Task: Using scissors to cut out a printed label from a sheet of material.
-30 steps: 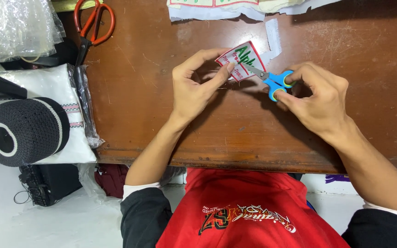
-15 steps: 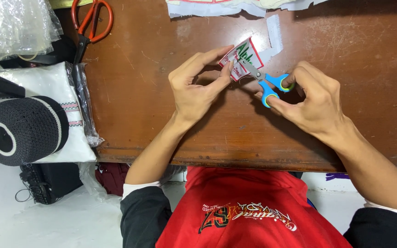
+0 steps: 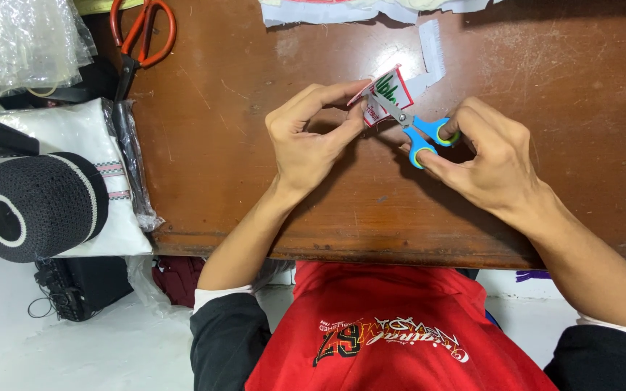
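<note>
My left hand [image 3: 311, 136] pinches a small white label with green and red print [image 3: 385, 94] between thumb and fingers, holding it just above the brown wooden table [image 3: 255, 188]. My right hand [image 3: 487, 156] grips small blue-handled scissors [image 3: 418, 130], fingers through the loops. The scissor blades reach up-left into the lower edge of the label. Both hands are close together near the table's middle.
Large orange-handled scissors [image 3: 139, 36] lie at the far left of the table. White cloth pieces [image 3: 342, 11] and a white strip [image 3: 432, 43] lie along the far edge. Left of the table sit a black knitted cap [image 3: 38, 206], folded white cloth [image 3: 74, 137] and clear plastic bags [image 3: 16, 40].
Both hands, the label and the blue scissors have shifted slightly up and left over the table; the label has tilted a little between my fingers.
</note>
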